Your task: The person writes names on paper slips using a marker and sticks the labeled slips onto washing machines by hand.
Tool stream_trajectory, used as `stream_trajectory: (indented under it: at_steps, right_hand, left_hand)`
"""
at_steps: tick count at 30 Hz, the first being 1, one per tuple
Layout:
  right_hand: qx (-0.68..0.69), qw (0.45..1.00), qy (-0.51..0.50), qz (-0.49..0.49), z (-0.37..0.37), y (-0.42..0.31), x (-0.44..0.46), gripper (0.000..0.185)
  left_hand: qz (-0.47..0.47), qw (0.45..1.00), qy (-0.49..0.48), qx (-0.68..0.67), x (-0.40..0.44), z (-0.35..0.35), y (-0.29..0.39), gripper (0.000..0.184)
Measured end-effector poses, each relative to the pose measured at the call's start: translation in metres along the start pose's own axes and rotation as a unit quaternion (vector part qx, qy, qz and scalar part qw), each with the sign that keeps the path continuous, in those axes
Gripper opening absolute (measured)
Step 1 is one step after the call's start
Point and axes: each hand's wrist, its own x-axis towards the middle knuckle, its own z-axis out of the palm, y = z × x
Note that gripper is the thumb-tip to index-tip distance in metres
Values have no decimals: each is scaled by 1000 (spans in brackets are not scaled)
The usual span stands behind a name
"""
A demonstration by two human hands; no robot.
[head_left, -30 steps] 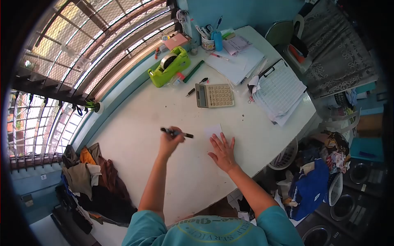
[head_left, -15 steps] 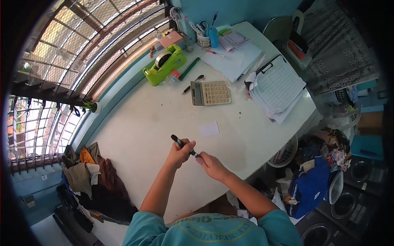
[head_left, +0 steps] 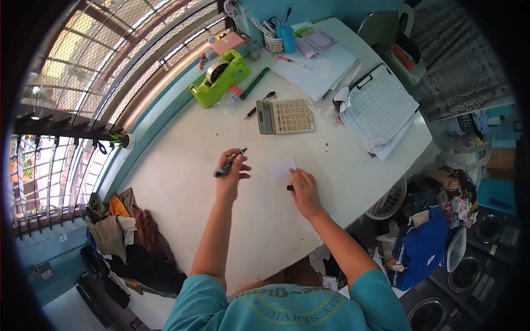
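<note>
The marker (head_left: 223, 167) is black with pale print on its barrel, uncapped, and sits aslant in the left hand (head_left: 234, 169), clear of the paper (head_left: 282, 166), its narrow dark tip ahead and to the right, its blunt end to the near left. The paper is a small, plain white slip, four-sided, lying flat, with the right hand (head_left: 306, 190) at its near right corner. The cap (head_left: 290, 187), short and black, pokes out leftward from that hand's fingers; how it is gripped is hard to make out.
</note>
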Motion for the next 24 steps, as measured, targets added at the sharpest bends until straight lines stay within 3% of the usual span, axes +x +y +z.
stream_trajectory:
  at_steps: [2, 5, 7, 9, 14, 16, 19, 23, 24]
  right_hand:
    - [-13, 1000, 1, 7, 10, 5, 11, 32]
    - [2, 1000, -21, -11, 11, 18, 24, 24]
    - [11, 999, -31, -39, 10, 31, 28, 20]
    - [19, 997, -40, -68, 11, 40, 29, 16]
    - [22, 993, 1, -118, 14, 45, 31, 14]
    - [-2, 995, 17, -103, 9, 40, 34, 14]
    - [-18, 996, 24, -85, 10, 40, 33, 17]
    - [-13, 996, 14, -92, 13, 45, 33, 22]
    - [-12, 995, 14, -95, 12, 45, 33, 22]
  left_hand:
    - [74, 994, -45, 64, -2, 8, -29, 20]
    - [219, 902, -112, 354, -8, 9, -54, 20]
    - [237, 897, -131, 349, -12, 14, -55, 23]
    - [324, 826, -191, 421, -10, 15, -53, 27]
    - [353, 798, -208, 442, -5, 23, -42, 34]
    - [303, 817, -174, 458, -5, 30, -40, 40]
    - [304, 801, -123, 501, 3, 43, -49, 43]
    - [305, 823, -123, 463, 9, 58, -47, 40]
    - [269, 824, -136, 480, 10, 60, -42, 40]
